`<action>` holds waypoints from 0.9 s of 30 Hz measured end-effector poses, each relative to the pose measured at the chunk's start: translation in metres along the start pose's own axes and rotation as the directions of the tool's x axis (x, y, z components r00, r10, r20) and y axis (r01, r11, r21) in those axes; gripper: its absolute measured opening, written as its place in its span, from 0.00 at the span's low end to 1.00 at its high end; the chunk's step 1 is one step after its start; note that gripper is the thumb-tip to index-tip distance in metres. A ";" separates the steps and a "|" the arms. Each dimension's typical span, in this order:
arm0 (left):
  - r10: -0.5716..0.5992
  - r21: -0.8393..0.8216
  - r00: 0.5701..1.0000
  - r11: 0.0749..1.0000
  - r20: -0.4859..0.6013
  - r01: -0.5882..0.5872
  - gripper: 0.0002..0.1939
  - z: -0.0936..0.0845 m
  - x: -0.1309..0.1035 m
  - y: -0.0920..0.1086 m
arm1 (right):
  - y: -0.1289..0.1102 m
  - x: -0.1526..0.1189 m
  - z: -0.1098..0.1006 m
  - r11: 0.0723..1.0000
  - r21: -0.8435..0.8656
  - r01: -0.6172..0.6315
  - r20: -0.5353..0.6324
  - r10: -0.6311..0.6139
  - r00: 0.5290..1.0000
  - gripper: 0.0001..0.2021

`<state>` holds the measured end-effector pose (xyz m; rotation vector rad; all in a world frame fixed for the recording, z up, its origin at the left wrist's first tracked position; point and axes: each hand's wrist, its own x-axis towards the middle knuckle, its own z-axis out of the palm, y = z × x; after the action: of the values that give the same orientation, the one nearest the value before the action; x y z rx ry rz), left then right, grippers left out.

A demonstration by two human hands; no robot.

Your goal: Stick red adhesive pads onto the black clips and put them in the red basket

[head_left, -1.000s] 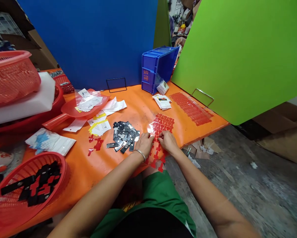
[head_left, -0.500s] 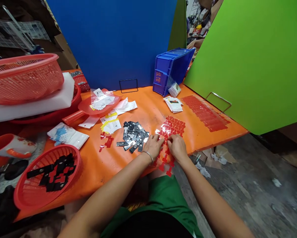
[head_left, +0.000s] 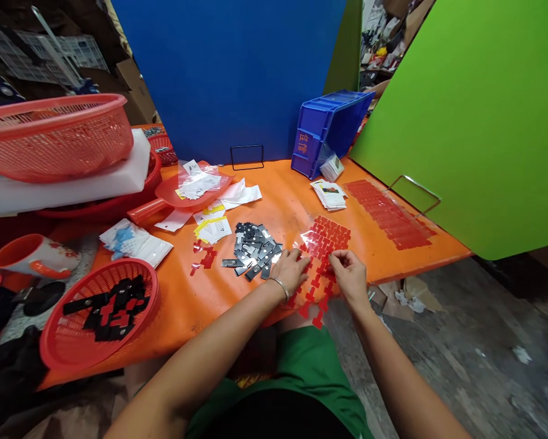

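Observation:
A clear sheet of red T-shaped pieces [head_left: 331, 231] lies on the orange table near its front edge, with some pieces hanging over. My left hand [head_left: 291, 269] rests on the sheet's left side, fingers stretched out and holding nothing, a bracelet on the wrist. Over the sheet's right side, my right hand [head_left: 350, 277] is closed in a pinch at a red piece; the fingertips partly hide it. Beside my left hand is a heap of black and silver flat metal strips [head_left: 255, 249]. Several loose red pieces [head_left: 206, 258] lie farther left.
A red basket [head_left: 151, 299] at front left holds black strips with red pieces. Behind are a mug [head_left: 36, 256], a red scoop [head_left: 164, 198] with papers, and stacked baskets [head_left: 58, 137]. A blue bin [head_left: 308, 137], cards [head_left: 328, 196] and another red sheet [head_left: 387, 216] are at back right.
My right hand has moved right, away from my left hand, its fingers pinched. My left hand stays on the sheet. The whole view has shifted slightly.

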<state>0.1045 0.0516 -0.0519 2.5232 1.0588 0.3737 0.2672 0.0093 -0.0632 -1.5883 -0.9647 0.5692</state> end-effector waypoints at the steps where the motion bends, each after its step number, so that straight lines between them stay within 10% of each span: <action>1: -0.005 -0.042 1.000 0.999 0.012 0.006 0.18 -0.007 -0.002 -0.002 | -0.005 -0.003 0.000 0.999 0.033 -0.009 0.017 0.009 1.000 0.10; 10: -0.346 0.051 0.938 0.936 -0.033 0.347 0.05 -0.093 -0.053 -0.086 | -0.042 -0.044 0.020 0.977 0.165 -0.137 0.276 0.087 0.957 0.14; 20: -0.375 0.082 0.926 0.925 0.045 0.371 0.05 -0.086 -0.077 -0.108 | -0.055 -0.074 0.053 0.959 0.207 -0.193 0.418 0.091 0.904 0.10; 27: -0.491 -0.257 0.842 0.863 -0.224 0.435 0.08 -0.098 -0.121 -0.098 | -0.049 -0.081 0.057 0.928 0.234 -0.291 0.438 0.167 0.883 0.13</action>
<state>-0.0769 0.0503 -0.0189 1.9844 1.6107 0.6709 0.1640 -0.0241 -0.0417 -1.3439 -0.9452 1.2004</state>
